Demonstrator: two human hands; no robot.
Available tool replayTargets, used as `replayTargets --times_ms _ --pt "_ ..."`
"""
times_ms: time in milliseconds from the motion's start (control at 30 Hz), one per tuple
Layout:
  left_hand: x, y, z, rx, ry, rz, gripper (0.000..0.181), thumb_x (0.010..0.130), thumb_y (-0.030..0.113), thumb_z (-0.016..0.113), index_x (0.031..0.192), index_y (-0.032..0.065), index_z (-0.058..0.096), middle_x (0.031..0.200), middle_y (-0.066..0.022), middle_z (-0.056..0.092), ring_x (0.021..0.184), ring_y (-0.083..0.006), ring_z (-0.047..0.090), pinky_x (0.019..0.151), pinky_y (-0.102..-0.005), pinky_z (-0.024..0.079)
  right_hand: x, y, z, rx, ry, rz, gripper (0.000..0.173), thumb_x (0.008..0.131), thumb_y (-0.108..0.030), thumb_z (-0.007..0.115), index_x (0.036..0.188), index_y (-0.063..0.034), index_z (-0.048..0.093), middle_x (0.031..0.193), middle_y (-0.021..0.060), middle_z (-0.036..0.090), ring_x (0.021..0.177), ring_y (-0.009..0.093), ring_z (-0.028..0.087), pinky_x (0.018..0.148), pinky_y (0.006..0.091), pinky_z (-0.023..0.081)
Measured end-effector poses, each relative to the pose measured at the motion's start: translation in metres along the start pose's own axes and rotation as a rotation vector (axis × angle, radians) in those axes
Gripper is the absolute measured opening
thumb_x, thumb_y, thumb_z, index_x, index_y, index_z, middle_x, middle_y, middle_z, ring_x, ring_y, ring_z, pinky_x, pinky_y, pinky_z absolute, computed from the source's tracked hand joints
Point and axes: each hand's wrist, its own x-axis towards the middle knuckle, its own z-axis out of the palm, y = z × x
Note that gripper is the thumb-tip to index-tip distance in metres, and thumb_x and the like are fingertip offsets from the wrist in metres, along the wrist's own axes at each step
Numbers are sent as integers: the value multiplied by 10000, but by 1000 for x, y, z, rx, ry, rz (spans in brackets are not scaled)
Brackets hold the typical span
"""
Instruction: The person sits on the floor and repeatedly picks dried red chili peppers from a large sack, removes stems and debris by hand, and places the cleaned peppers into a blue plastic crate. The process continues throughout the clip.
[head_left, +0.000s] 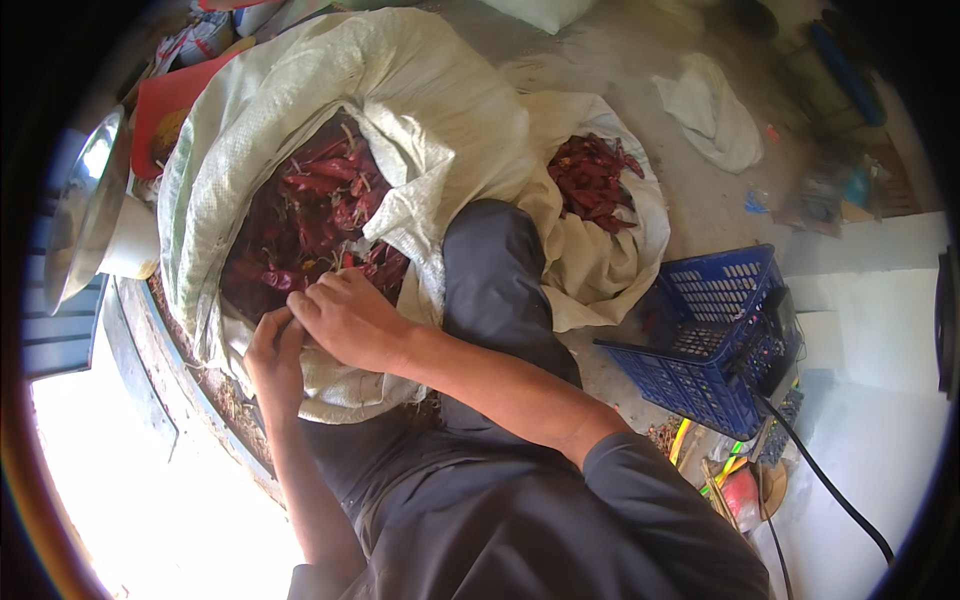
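My left hand (276, 352) and my right hand (349, 319) meet with fingertips together over the near side of a large woven plastic sack (300, 67). The fingers are bent in, and whatever may be between them is hidden. Under and beyond my hands, dried red chili peppers (330, 176) fill the sack's wide mouth, some with pale stems. The sack's rim is rolled back, and a loose fold (409, 195) hangs over the right side of the opening. My knee (495, 255) rests against that side.
Right of my knee, a smaller woven sack (607, 277) holds more red chili peppers (592, 180). A blue plastic crate (720, 292) stands beyond it, with a black cable (825, 480) nearby. At left are a metal basin (86, 210) and a red container (154, 124). An off-white sack (712, 120) lies on the floor.
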Motion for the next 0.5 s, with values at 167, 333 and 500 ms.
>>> replayTargets --times_ms 167,333,500 --pt "-4 -20 5 -154 64 -57 158 885 60 667 1022 9 725 880 -37 704 798 -105 604 746 -262 497 -6 -2 3 185 22 73 302 734 -173 767 933 -61 569 801 95 614 783 308 624 737 455 474" --pt "-1 -2 12 515 196 649 76 823 107 746 820 79 676 730 -62 649 672 -281 646 610 -387 515 -11 0 6 201 -169 194 252 815 -229 721 896 -27 595 786 160 657 769 348 669 714 454 509" --pt "-10 -4 10 285 181 204 123 885 134 741 850 36 676 755 -68 685 655 -174 640 623 -303 505 -11 0 9 326 -310 240 262 878 -269 694 875 -21 610 758 190 671 731 387 681 655 476 526"
